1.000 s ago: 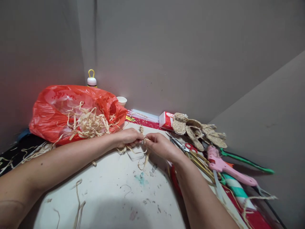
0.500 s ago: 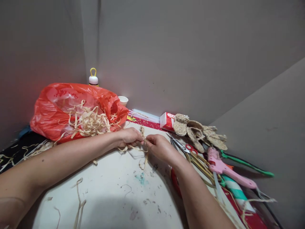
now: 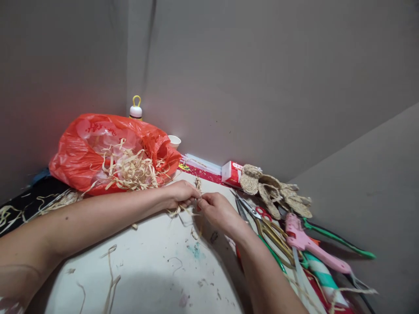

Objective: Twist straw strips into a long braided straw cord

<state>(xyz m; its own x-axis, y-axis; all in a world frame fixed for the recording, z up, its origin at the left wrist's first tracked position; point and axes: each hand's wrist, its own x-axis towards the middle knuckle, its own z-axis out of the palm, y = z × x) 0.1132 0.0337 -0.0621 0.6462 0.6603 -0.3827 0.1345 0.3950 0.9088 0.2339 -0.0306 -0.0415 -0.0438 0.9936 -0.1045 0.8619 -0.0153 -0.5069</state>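
Both hands meet over the far part of the white tabletop (image 3: 153, 270). Between them is a small braided piece of dry straw (image 3: 198, 184), its twisted top standing up above the fingers. My left hand (image 3: 183, 194) pinches it from the left, fingers closed. From the right, my right hand (image 3: 218, 210) grips it with thumb and forefinger pressed together. Loose straw ends hang below the fingers. The exact spot where the fingertips hold the straw is too small to make out.
A red plastic bag (image 3: 75, 152) spills straw strips (image 3: 134, 170) at the left, near a bottle (image 3: 135, 111) and white cup (image 3: 174, 141). At the right lie woven straw pieces (image 3: 250, 179), gold-handled scissors (image 3: 276, 240), a pink glue gun (image 3: 314, 246) and a red-white box (image 3: 231, 173).
The camera view has shifted slightly, so the surroundings sit a little lower and mostly further right. Both hands keep hold of the braided straw, with only small finger movement.
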